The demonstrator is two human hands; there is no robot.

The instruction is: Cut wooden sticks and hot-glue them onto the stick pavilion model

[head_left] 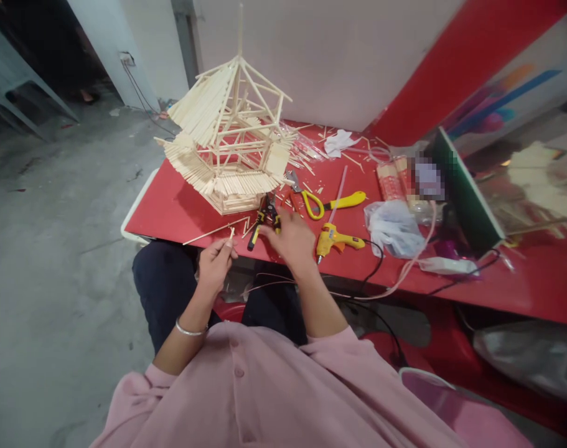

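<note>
My left hand (216, 264) pinches a short thin wooden stick (231, 233) upright between thumb and fingertips, just off the table's front edge. My right hand (292, 241) is over the table with thumb and fingers apart, at the black and yellow pliers (257, 233); whether it touches them I cannot tell. Behind both hands stands a tiered pavilion model (239, 180) built of thin wooden sticks. Its upper roof is covered with sticks on the left and shows bare frame on the right. Loose stick pieces (213, 231) lie in front of it.
On the red table (171, 214) are yellow-handled scissors (313, 204), a yellow-handled tool (348, 200), a yellow glue gun (337, 239) with a cord, and a clear plastic bag (395, 227). Stick packs (389, 185) lie by a green-sided box (470, 186). Pale tubing (404, 274) crosses the front edge.
</note>
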